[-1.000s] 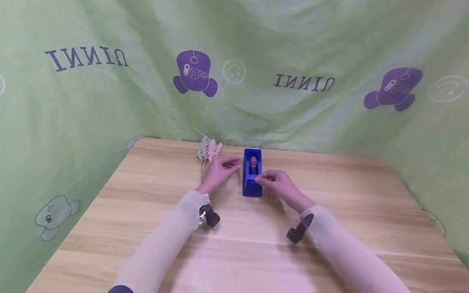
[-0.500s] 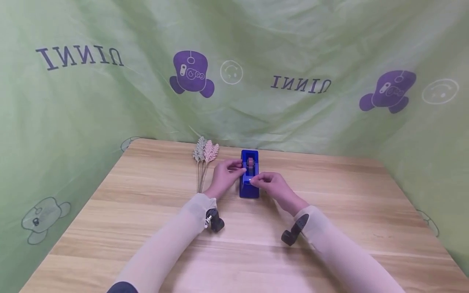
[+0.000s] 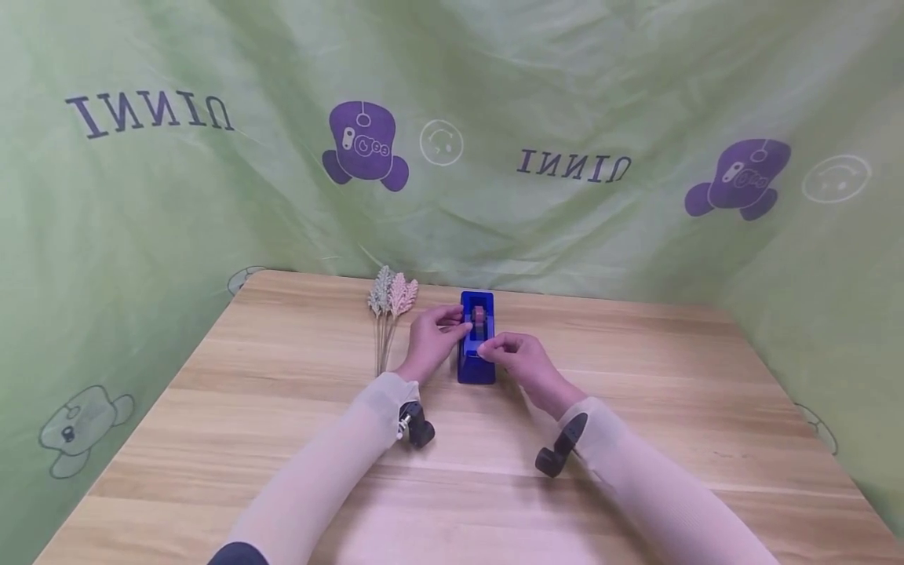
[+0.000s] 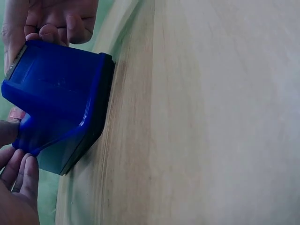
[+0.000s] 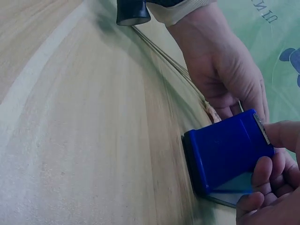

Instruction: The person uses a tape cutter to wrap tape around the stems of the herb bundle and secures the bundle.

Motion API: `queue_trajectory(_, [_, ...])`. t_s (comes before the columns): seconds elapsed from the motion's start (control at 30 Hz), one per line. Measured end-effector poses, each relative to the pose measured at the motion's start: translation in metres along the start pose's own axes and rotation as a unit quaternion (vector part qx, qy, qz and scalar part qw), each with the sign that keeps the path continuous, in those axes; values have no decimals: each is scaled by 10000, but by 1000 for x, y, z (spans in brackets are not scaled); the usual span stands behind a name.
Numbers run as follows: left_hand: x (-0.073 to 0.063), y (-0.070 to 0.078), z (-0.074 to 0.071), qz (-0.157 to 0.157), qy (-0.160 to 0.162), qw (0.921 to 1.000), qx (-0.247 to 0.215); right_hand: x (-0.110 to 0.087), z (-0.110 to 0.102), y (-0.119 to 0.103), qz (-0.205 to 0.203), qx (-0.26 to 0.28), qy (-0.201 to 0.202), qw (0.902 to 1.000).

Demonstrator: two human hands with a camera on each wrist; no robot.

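The left pale sleeve [image 3: 332, 463] is cut off at the bottom, where only part of a dark band [image 3: 238, 553] shows. Grey and pink feathery flower sprigs [image 3: 392, 297] lie on the light wood-grain worktop [image 3: 706, 392]; in the right wrist view their heads are mostly hidden. Next, the left hand [image 3: 431, 341] grips the near side wall of the blue plastic tape dispenser [image 3: 476, 370], which stands upright on the worktop between the hands, its reddish roll [image 3: 479, 316] inside. The right hand [image 3: 526, 361] has thumb and fingers drawn close together at the dispenser's metal cutting edge [image 5: 262, 129]; whether tape is held between them I cannot tell.

On the green cloth [image 3: 565, 78] behind, "INNIU" is printed with flipped letters: large lettering [image 3: 151, 108] at left, then smaller lettering [image 3: 574, 165] right of centre. The right wrist view catches only some of these letters. No label can be read on the dispenser.
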State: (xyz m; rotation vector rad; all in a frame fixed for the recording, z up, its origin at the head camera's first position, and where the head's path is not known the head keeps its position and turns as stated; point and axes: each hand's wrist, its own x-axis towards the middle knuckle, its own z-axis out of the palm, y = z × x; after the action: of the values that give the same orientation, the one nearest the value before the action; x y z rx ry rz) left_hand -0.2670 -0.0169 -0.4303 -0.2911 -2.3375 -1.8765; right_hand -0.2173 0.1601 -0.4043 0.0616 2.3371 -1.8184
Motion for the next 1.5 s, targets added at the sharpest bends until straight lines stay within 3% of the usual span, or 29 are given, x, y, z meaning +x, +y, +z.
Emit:
queue_trajectory(0.33, [-1,1,4,-59,-31,10000,16,-2,2,5,-157,184,157,9996])
queue_trajectory(0.57, [0,0,3,82,-7,10000,7,0,2,6,-270,131,124,9995])
queue_trajectory(0.97, [0,0,3,67,-72,9999,76,1,0,1,36,-63,9,10000])
queue_trajectory(1.2, [-2,0,4,184,-76,9997,140,-1,0,-1,58,69,-9,10000])
queue_trajectory(1.5, [-3,-1,6,413,-8,9985,362,1,-3,-5,225,-146,-123,9996])
